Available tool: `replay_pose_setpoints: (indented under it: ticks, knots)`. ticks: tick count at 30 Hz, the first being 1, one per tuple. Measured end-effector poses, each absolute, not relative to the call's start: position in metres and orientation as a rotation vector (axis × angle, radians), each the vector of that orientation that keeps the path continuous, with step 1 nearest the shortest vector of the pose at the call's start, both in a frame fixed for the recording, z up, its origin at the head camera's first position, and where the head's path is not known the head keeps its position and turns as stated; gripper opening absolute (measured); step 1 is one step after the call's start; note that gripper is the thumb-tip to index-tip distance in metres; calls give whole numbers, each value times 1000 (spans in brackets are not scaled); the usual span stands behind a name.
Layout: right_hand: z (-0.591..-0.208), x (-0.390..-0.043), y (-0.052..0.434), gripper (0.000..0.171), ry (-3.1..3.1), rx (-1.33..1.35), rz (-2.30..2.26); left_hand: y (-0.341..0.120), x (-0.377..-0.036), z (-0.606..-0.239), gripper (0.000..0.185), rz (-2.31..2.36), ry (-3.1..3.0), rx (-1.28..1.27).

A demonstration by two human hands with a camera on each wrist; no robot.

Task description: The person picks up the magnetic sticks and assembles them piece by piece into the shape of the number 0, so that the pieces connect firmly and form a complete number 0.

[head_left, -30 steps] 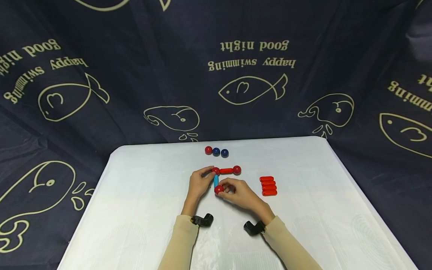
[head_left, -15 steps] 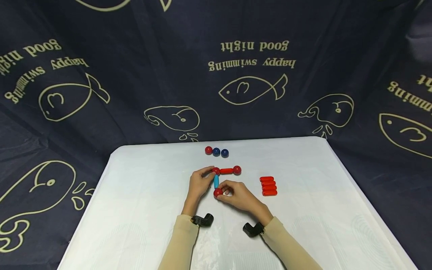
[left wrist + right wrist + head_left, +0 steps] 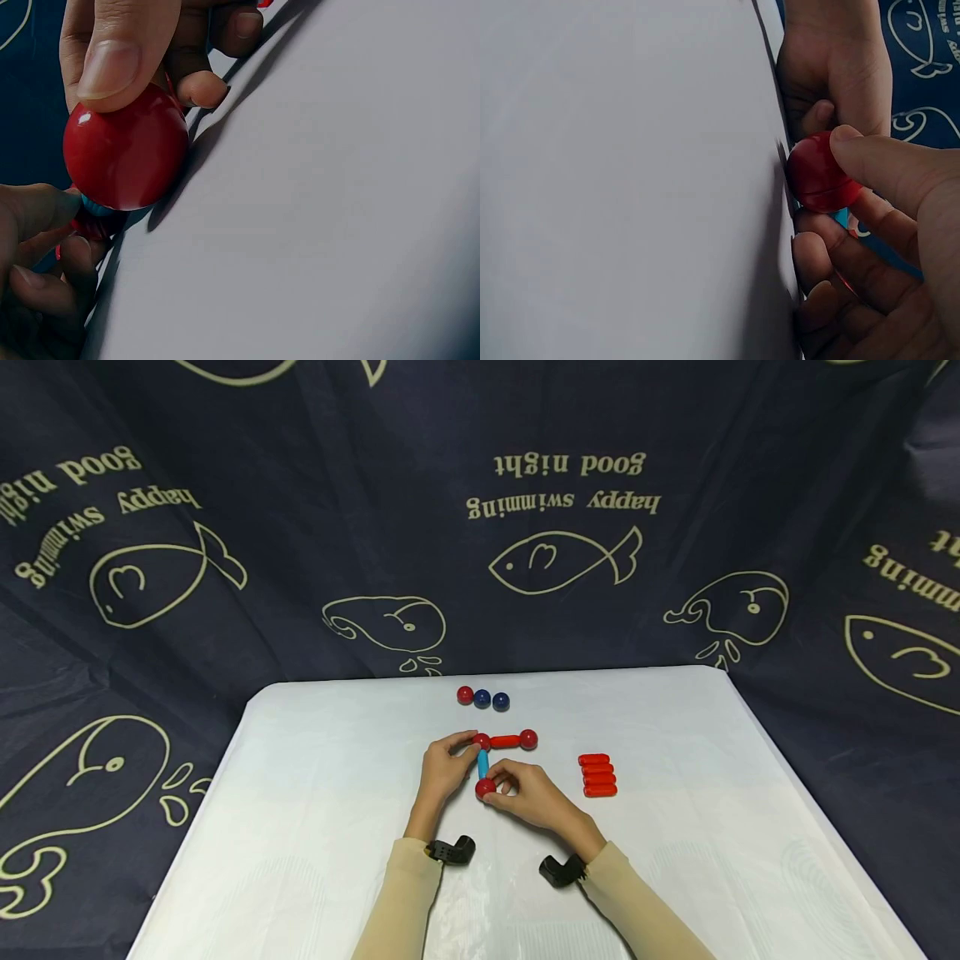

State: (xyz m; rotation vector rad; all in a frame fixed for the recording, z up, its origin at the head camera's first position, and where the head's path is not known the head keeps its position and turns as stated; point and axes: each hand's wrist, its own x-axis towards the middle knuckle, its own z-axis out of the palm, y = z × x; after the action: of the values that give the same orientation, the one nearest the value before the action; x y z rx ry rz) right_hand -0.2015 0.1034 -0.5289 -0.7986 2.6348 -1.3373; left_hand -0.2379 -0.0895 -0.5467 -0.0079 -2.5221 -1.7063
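Red balls sit pinched in left hand and right hand; only head view shows dark-blue balls.

I get head view from above, facing forward and down across table; wrist views sit close, low over it, both catching blue stick.

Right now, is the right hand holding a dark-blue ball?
No, the right hand pinches a red ball at the near end of the light-blue stick, while the two dark-blue balls lie untouched farther off.
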Motion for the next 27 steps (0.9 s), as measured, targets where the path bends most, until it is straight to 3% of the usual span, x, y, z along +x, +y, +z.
replay_pose_setpoints:
  ticks: [19, 27]
  knots:
    - [-525, -203, 101, 23, 2653, -737, -1375, -108, -227, -536, 43, -1927, -2589, -114]
    - [-527, -207, 97, 24, 2722, -668, -1367, -116, -220, -534, 36, -2013, -2651, -324]
